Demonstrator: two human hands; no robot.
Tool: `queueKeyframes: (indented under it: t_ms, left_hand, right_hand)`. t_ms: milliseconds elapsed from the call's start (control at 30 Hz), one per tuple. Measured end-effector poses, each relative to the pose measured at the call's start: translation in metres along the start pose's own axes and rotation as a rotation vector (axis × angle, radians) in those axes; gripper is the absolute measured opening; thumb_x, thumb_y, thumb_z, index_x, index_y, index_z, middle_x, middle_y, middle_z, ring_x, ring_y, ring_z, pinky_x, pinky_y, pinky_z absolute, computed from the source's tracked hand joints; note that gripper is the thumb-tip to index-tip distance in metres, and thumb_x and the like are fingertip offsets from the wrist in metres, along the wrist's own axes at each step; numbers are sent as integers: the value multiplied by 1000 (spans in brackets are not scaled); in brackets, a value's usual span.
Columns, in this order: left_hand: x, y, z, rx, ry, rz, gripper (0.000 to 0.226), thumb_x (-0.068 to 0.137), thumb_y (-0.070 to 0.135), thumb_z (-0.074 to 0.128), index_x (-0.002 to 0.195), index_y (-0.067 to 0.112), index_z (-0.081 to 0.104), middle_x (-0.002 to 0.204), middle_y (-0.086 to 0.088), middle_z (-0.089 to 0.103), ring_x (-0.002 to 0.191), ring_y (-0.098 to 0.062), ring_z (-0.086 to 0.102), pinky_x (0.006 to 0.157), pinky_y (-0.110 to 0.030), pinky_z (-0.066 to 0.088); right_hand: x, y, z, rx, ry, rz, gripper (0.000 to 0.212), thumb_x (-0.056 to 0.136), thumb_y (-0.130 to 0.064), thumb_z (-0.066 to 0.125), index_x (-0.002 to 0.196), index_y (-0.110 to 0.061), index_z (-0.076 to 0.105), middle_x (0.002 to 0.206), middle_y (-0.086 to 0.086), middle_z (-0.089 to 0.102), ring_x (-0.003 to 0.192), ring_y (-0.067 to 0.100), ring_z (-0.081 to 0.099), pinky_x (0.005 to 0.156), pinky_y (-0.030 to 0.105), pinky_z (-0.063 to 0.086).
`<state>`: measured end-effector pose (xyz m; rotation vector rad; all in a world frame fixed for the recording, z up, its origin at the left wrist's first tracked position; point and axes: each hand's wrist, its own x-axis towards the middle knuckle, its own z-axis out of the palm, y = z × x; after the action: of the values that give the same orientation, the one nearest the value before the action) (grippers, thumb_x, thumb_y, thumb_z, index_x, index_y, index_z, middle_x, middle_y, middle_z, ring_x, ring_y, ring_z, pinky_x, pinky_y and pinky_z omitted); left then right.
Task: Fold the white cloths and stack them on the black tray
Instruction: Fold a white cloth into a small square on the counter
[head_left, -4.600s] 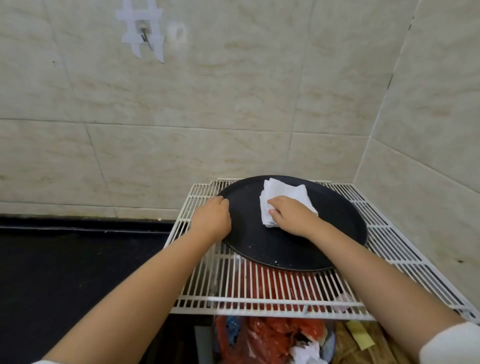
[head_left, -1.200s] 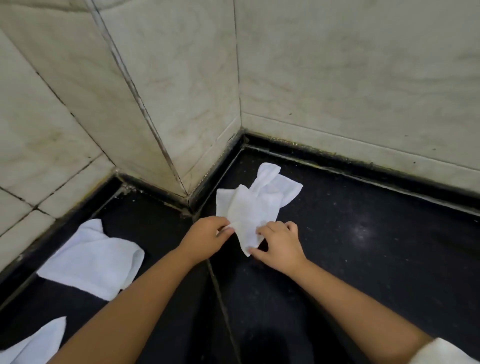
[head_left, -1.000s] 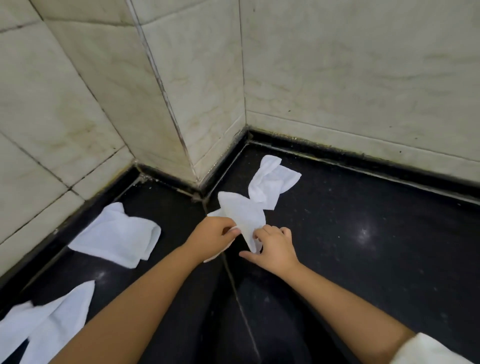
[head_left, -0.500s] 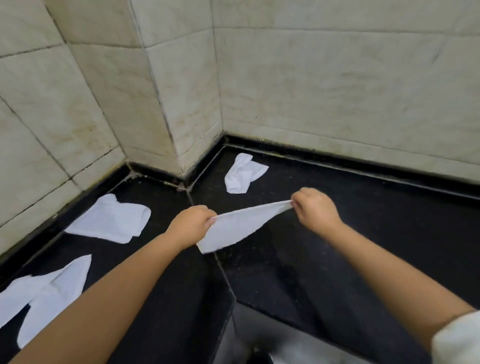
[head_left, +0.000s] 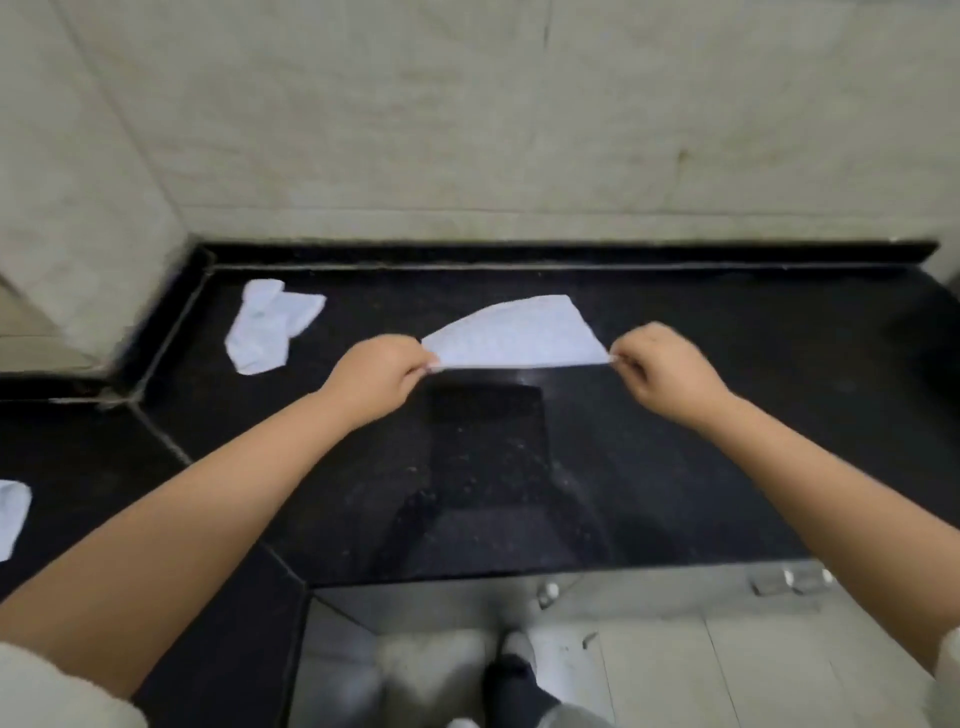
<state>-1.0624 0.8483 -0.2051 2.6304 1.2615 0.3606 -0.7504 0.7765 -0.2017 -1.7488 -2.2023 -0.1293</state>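
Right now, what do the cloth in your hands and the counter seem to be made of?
Cloth: thin, soft white fabric, probably cotton or a wipe; it bends limply between the left hand and right hand.
Counter: polished black speckled stone, likely granite; it gives glossy reflections.

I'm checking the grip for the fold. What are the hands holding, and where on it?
A white cloth, stretched between them: the left hand pinches its left corner, the right hand its right corner.
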Motion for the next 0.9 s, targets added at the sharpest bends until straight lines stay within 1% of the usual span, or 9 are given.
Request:
queueKeyframes:
  t_ms: [100, 200, 233, 300, 333, 400, 533, 700, 900]
  left_hand:
    - [-9, 8, 45, -2, -351, 9, 23, 94, 17, 50, 101, 7, 70, 104, -9, 68, 100, -24, 61, 88, -36, 46]
    - [-14, 15, 77, -103, -745, -27, 24, 89, 11, 50, 66, 7, 57, 66, 0, 59, 63, -7, 57, 69, -29, 44]
    - [-14, 18, 82, -164, -862, -66, 25, 89, 9, 50, 64, 10, 52, 61, 3, 55, 55, -2, 54, 65, -24, 42]
    - [-10, 21, 88, -237, -999, -143, 14, 90, 10, 51, 76, 12, 56, 63, 2, 57, 56, -2, 56, 60, -18, 42]
    - [-5, 21, 90, -252, -993, -174, 8, 90, 10, 52, 85, 12, 58, 65, 3, 58, 58, -5, 57, 60, -17, 42]
    - [9, 16, 94, -246, -847, -224, 4, 90, 11, 54, 92, 12, 57, 67, 6, 58, 64, -11, 58, 63, -18, 43]
    - [35, 3, 102, -79, -529, -354, 14, 92, 16, 52, 100, 10, 62, 95, -3, 61, 87, -17, 56, 78, -29, 46]
    - [47, -5, 124, 65, -485, -409, 17, 93, 16, 50, 102, 13, 63, 112, -4, 57, 99, -17, 56, 85, -29, 47]
    - [42, -8, 141, 85, -444, -426, 20, 94, 16, 45, 104, 11, 62, 108, -5, 58, 96, -17, 56, 81, -27, 46]
  right_hand:
    - [-46, 9, 26, 96, -438, 106, 11, 86, -8, 58, 85, -1, 67, 87, 18, 69, 84, 34, 62, 74, 34, 44]
    - [-68, 12, 49, 189, -862, 171, 11, 87, -11, 56, 85, -7, 65, 87, 9, 66, 77, 20, 57, 68, 25, 37]
    - [-69, 14, 55, 234, -988, 188, 11, 87, -12, 56, 82, -11, 65, 85, 5, 63, 73, 13, 55, 66, 21, 38]
    - [-63, 19, 60, 324, -1120, 247, 19, 88, -10, 54, 74, -21, 60, 80, 0, 63, 66, 4, 54, 63, 14, 41]
    - [-57, 24, 63, 335, -1105, 279, 19, 88, -9, 54, 74, -22, 61, 78, -1, 63, 65, 3, 54, 63, 14, 41]
    - [-44, 33, 71, 305, -979, 307, 14, 87, -9, 54, 85, -13, 67, 80, -1, 62, 69, 8, 54, 66, 17, 39]
    - [-21, 45, 96, 252, -707, 355, 20, 90, -11, 50, 100, -4, 67, 99, 7, 67, 95, 22, 60, 76, 27, 44]
    - [-7, 47, 122, 275, -506, 358, 23, 89, -4, 50, 96, -3, 72, 106, 10, 66, 104, 26, 58, 84, 28, 44]
    - [-20, 39, 139, 239, -480, 365, 26, 91, -5, 47, 106, -5, 68, 107, 12, 61, 105, 27, 53, 81, 30, 46]
